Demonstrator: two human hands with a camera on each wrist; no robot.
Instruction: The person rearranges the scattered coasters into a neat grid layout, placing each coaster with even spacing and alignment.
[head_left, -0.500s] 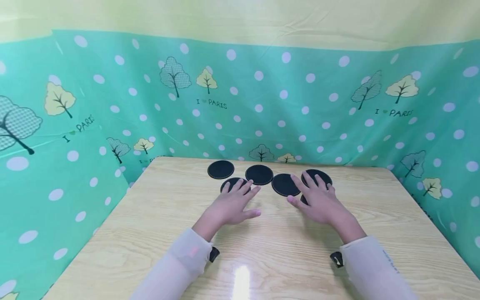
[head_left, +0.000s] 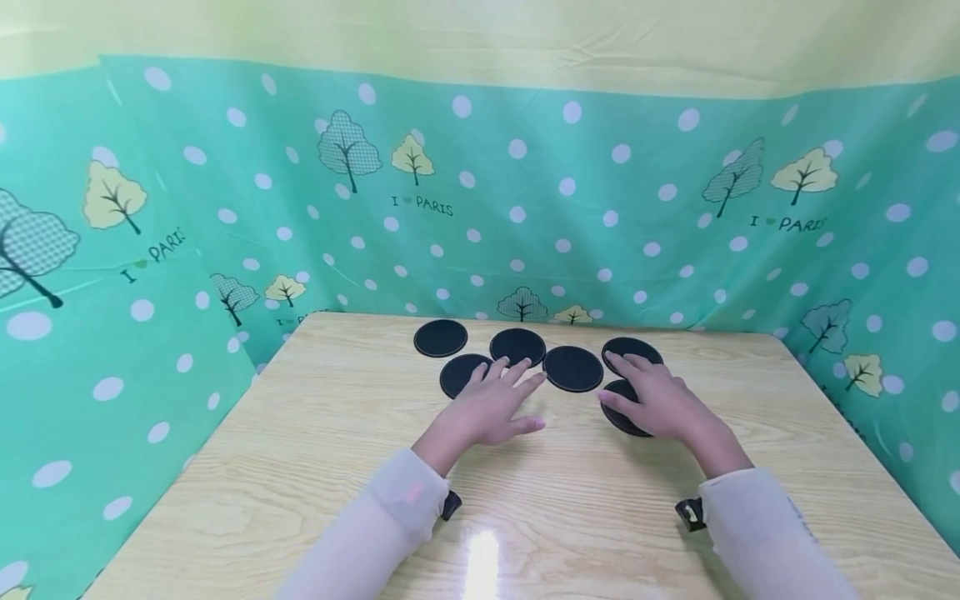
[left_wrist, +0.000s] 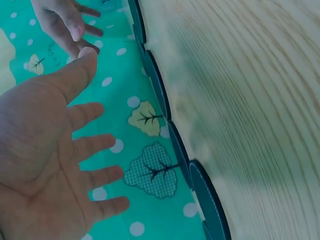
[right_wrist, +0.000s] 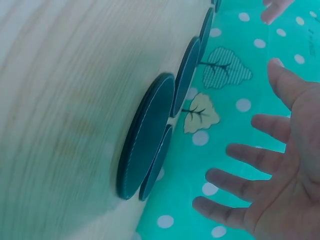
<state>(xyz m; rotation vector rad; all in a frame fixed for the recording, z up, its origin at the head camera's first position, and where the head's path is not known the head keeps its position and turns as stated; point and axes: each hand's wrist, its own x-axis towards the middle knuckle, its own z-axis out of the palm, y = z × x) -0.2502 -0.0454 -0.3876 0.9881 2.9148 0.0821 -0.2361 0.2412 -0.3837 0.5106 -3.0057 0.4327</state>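
**Six black discs (head_left: 573, 369) bunched near the far edge**

So the discs lie flat in a loose zigzag at the back of the surface (head_left: 585, 492), with a wide strip of wood running from them to the near side. More wood shows past both ends of the bunch, out to the slanting side edges.

Left hand (head_left: 489, 411) is spread wide, palm bare in its wrist view, partly covering the front-left disc (head_left: 459, 379) in the head view. Right hand (head_left: 663, 402) is bare and wide too, fingers fanned, over by the right-end discs (head_left: 624, 424). Both look raised, apart from the discs.

Surface is pale woodgrain with a bright glare streak (head_left: 482, 567) up front. Green polka-dot cloth (head_left: 517, 192) with trees and "PARIS" lettering hangs behind and at the sides.
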